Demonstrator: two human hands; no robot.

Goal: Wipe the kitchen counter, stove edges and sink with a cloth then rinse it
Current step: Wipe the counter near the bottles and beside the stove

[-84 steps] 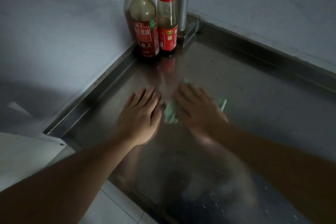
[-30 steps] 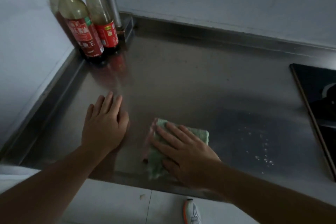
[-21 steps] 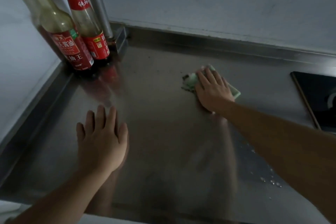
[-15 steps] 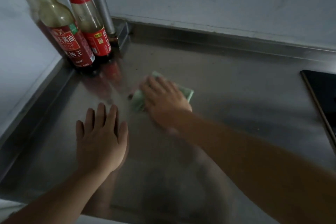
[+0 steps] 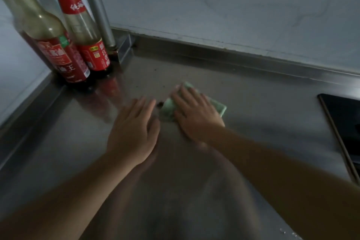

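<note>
Pressing flat on the green cloth [image 5: 169, 110], the right hand [image 5: 196, 117] has its fingers [image 5: 185, 95] spread apart over the top of it, not curled round it, likely so the whole palm can push the cloth against the steel tabletop [image 5: 253, 107] as it rubs. The cloth lies under those fingers, with one edge poking out past the fingertips and a corner showing beyond the little-finger side. A small dark speck [image 5: 160, 104] sits on the steel just beside the cloth's near-thumb edge, probably what the wipe is after.

The left hand [image 5: 134, 132] rests palm down with its fingers [image 5: 140, 107] close together and holding nothing. It lies just beside the right thumb, apart from the cloth, seemingly as a brace for leaning over the work.

Two sauce bottles [image 5: 58, 45] stand upright well beyond the left fingertips, tucked into the corner next to a metal pipe [image 5: 97, 9], out of the wiping path. A dark stove [image 5: 344, 122] edge lies well off past the right little finger. By my reading the tabletop wipe is under way, with stove edges, sink and rinse yet to do. No sink is in view.
</note>
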